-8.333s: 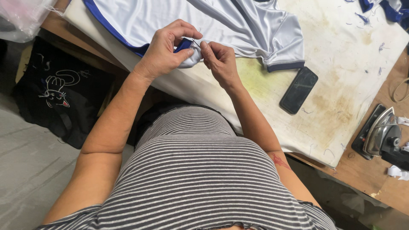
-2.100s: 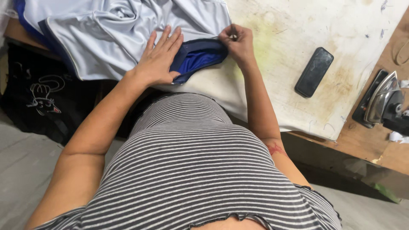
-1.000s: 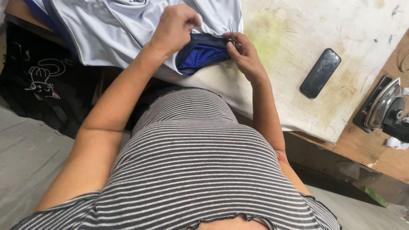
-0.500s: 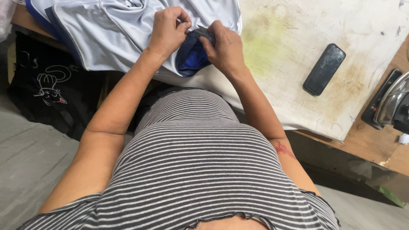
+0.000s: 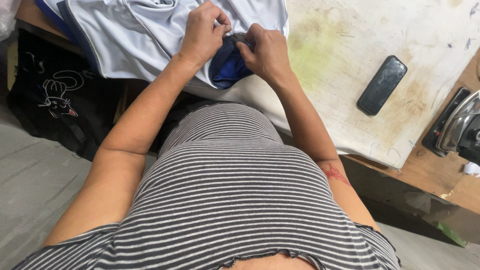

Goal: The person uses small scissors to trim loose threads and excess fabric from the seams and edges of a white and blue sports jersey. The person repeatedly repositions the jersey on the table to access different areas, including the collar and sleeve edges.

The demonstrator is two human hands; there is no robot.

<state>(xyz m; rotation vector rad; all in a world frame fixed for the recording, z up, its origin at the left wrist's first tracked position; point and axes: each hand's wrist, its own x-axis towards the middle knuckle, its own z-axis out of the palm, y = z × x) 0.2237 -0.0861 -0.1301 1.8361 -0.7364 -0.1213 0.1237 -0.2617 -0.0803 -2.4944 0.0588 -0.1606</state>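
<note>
Since half a second earlier, drawn slightly apart over the blue collar, both hands, with the whole view slid a little toward the left. Pinched shut on the collar's near edge, the left hand, thumb against fingertips, a fold of cloth between them. Gathered in a loose heap at the near left edge of the surface, the shirt: pale grey, smooth and faintly shiny, piped with dark blue along a seam, one sleeve hanging off the edge. Judged light, limp and rather slippery; best taken at the thicker collar band, as held here, not by the thin body cloth. Rolled between the two hands, the collar, deep blue, doubled over on itself. Closed likewise on the collar's far side, the right hand, fingers curled tight around the fabric. Farther right, lying well apart on the stained white cover, a dark phone. At the far right edge, resting on bare wood, an iron.
</note>
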